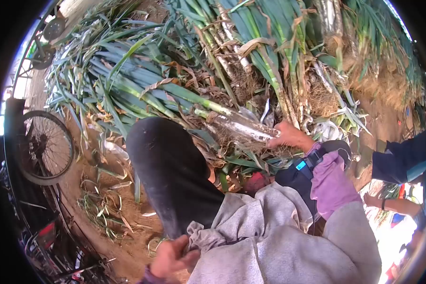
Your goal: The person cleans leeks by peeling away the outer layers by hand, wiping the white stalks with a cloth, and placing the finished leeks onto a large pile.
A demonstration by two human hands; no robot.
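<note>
My right hand [291, 136], with a watch on its wrist, is closed around the white root end of a leek [244, 127]. That leek slants up to the left, its green leaves reaching into a pile of leeks [123, 90]. Dry roots hang just below the held stalk. Low in the view, my left hand [170, 257] has curled fingers beside the bunched edge of the grey apron [251, 251]. Whether anything small is inside those fingers is hidden. Upright bunches of leeks [274, 61] stand just beyond my right hand.
More leeks with brown roots [378, 80] line the far right. A bicycle wheel [45, 146] and dark frame parts stand at the left. Leaf scraps [106, 208] litter the earth floor. Another person's hand [374, 200] and dark sleeve [402, 161] show at the right.
</note>
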